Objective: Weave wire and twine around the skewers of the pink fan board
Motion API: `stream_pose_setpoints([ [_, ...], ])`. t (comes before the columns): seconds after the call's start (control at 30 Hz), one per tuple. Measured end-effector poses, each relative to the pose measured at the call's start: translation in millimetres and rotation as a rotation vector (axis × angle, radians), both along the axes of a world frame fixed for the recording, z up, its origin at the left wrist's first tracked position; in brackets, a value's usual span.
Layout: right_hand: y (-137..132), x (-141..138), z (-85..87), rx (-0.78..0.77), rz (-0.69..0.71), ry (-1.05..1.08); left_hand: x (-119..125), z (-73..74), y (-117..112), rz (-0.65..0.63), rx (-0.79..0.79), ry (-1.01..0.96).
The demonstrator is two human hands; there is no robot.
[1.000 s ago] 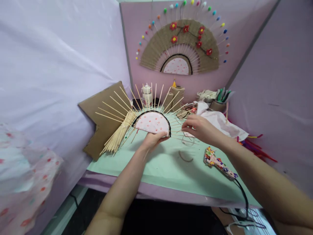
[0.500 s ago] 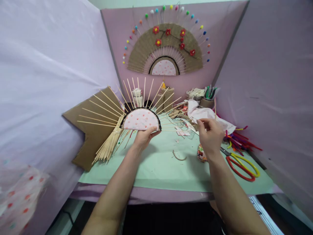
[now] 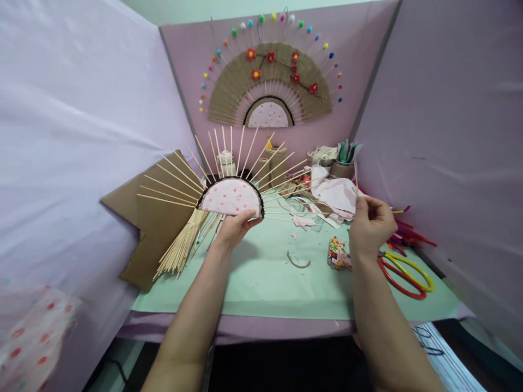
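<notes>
My left hand (image 3: 233, 231) grips the lower right edge of a half-round fan base (image 3: 229, 197), thumb on its front. Pink dotted cloth covers the base and a black braided trim runs along its curve. Thin wooden sticks (image 3: 241, 148) spread outward from that curve like rays. Out to the right, my right hand (image 3: 372, 224) is closed in a pinch on one thin stick (image 3: 356, 179), which points upward, apart from the fan. A small patterned bundle (image 3: 336, 253) lies just left of my right wrist.
A bundle of sticks (image 3: 180, 247) leans by brown cardboard (image 3: 157, 223) at left. Scissors (image 3: 425, 277) and coloured pipe cleaners (image 3: 414, 235) lie at right. Pink cloth (image 3: 335, 190) and twine rolls (image 3: 277, 160) sit behind. A decorated fan (image 3: 229, 90) hangs on the back wall.
My right hand has moved right and slightly down with the thin stick, away from the fan. My left hand still holds the fan base, nearly in place. The view has shifted a little.
</notes>
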State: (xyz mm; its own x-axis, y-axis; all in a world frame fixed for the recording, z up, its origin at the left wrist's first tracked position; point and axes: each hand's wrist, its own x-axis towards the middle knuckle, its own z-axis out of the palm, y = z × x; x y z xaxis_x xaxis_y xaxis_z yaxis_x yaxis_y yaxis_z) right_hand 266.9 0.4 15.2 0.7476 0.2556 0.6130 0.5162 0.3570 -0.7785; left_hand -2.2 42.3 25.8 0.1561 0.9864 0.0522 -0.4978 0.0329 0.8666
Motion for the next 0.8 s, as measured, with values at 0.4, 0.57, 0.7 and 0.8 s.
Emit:
stream_pose_setpoints([
  [0.4,7.3,19.3,14.4,0.101,-0.035,0.181,-33.8,17.2,3.8,-0.011,0.032,0.148],
  [0.57,-12.9,-39.3,14.3,0.116,0.212,0.139,-7.2,12.2,9.1,0.038,0.084,0.04],
  [0.7,-21.6,-88.9,0.8,-0.027,0.547,0.139,11.8,-0.2,10.1,0.054,0.076,-0.031],
  [0.8,-21.5,-110.8,-11.0,-0.114,0.711,0.176,17.1,-11.3,10.4,0.05,0.053,-0.068],
])
